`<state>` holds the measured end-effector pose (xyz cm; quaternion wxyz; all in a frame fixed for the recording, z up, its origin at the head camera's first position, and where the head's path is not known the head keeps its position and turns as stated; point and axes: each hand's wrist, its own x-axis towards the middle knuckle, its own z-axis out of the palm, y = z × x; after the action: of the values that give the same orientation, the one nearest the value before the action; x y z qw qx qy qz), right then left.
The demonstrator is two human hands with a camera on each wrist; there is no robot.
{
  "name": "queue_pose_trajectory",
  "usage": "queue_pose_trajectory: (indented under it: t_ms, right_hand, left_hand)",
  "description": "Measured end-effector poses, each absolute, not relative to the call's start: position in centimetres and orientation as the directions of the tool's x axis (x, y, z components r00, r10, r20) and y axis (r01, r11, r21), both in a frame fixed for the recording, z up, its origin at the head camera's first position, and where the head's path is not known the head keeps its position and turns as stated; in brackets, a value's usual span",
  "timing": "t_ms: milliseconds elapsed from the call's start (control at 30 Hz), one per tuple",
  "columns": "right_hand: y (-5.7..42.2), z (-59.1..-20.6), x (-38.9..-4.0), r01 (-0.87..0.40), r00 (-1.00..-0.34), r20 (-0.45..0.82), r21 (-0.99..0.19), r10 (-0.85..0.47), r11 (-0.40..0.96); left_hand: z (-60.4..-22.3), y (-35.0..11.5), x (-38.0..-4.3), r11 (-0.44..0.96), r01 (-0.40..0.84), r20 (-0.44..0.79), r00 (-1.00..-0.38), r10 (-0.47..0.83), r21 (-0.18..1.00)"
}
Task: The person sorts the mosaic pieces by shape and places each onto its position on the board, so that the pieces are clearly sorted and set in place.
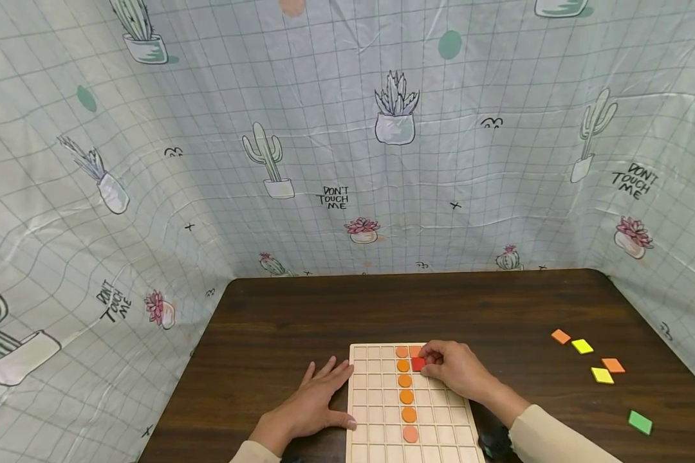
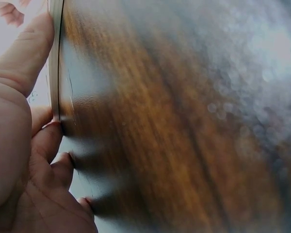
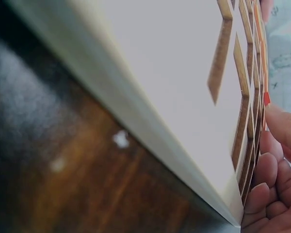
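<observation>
A pale wooden grid board [image 1: 376,390] lies on the table. One of its columns carries several round orange tokens [image 1: 406,397], the lowest one more salmon. Beside the top token lies an orange square tile [image 1: 415,351]. Just below it, my right hand [image 1: 454,370] pinches a red square tile [image 1: 418,364] between thumb and fingers, over the board. In the right wrist view a sliver of the red tile [image 3: 266,98] shows at the thumb tip. My left hand [image 1: 318,405] rests at the board's left edge, fingers straight, thumb and fingertips touching that edge [image 2: 56,63].
On the table's right side lie loose tiles: orange ones [image 1: 613,365], yellow ones [image 1: 602,375] and a green one [image 1: 639,422]. A dark object [image 1: 494,444] sits under my right wrist. A cactus-print curtain [image 1: 347,161] hangs around the dark wooden table [image 1: 278,321].
</observation>
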<state>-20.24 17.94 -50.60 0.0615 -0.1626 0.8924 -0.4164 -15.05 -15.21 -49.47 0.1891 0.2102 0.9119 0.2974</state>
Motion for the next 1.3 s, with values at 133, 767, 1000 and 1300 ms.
queue_pose_trajectory:
  t_ms: [133, 767, 1000, 1300]
  right_hand:
    - [17.85, -50.63, -20.24, -0.246, -0.939, 0.031, -0.757, -0.343, 0.605]
    - [17.70, -50.60, -20.21, -0.260, -0.932, 0.027, -0.742, -0.360, 0.618]
    - [17.74, -50.56, -20.22, -0.266, -0.932, 0.029, -0.730, -0.361, 0.629]
    - [17.79, -50.67, -20.25, -0.261, -0.932, 0.023, -0.738, -0.362, 0.623]
  left_hand:
    - [-49.54, -15.25, -15.01, 0.734, 0.274, -0.213, -0.842, 0.495, 0.621]
    - [-49.58, -15.29, -15.03, 0.730, 0.276, -0.209, -0.842, 0.497, 0.625]
    - [-49.65, -15.24, -14.94, 0.731, 0.276, -0.208, -0.843, 0.496, 0.624]
    - [-49.60, -15.25, -15.05, 0.732, 0.276, -0.214, -0.840, 0.499, 0.623]
